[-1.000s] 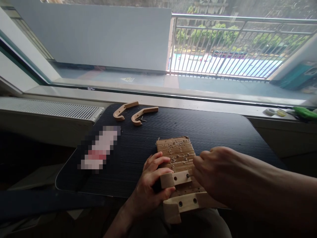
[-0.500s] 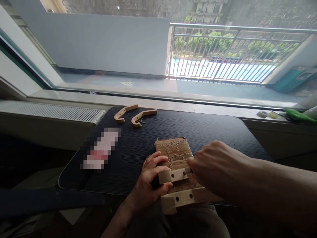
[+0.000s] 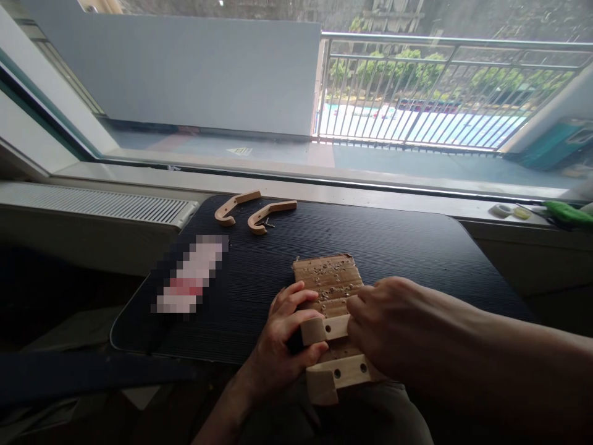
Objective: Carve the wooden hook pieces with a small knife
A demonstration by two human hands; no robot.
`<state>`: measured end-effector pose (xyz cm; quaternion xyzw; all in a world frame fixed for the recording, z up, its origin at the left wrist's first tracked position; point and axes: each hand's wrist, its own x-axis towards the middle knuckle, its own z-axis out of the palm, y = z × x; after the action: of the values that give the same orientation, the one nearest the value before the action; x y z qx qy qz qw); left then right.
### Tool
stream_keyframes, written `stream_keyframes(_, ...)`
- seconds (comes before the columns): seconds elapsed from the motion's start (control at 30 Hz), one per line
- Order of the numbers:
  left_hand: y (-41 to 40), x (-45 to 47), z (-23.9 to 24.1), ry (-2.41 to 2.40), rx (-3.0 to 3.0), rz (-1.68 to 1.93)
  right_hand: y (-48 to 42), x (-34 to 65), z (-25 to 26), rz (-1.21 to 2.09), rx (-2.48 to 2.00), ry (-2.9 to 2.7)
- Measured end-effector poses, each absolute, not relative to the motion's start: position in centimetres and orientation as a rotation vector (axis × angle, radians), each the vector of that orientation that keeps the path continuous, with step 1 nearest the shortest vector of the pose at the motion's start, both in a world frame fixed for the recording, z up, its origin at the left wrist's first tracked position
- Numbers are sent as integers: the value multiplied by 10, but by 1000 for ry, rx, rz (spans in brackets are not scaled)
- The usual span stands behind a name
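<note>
The curved end of a light wooden hook (image 3: 315,331) sits between the thumb and fingers of my left hand (image 3: 282,334). Those fingertips also touch a piece of corrugated cardboard (image 3: 331,272) dotted with small holes. Closed over the hook's right part is my right hand (image 3: 377,318); what its fingers grip is hidden. One dark hole shows in this hook. Nearer to me lies a second wooden hook (image 3: 349,371) with two dark holes, its right end covered by my right hand.
Two more wooden hooks (image 3: 275,208) lie at the back of the black table (image 3: 384,238), with small screws (image 3: 267,223) beside one. A blurred pink-white item (image 3: 188,278) is at left. Rolls of tape (image 3: 501,211) and a green item (image 3: 567,213) rest on the windowsill.
My right hand has turned and come down over the hook, hiding the thin dark shaft that showed at its right hole. My left hand keeps its grip. The view has shifted slightly.
</note>
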<state>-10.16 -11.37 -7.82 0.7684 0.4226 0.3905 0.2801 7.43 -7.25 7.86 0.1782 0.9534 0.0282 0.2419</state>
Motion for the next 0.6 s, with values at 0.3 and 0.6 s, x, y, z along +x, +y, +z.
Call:
stream_keyframes(0.3,-113,-101,-78,1153,2043,1061,-69,67,101,-108,810,2348)
stream_keyframes(0.6,-116,-100,-75,1152,2048,1058,-71,64,105,-58,889,2436)
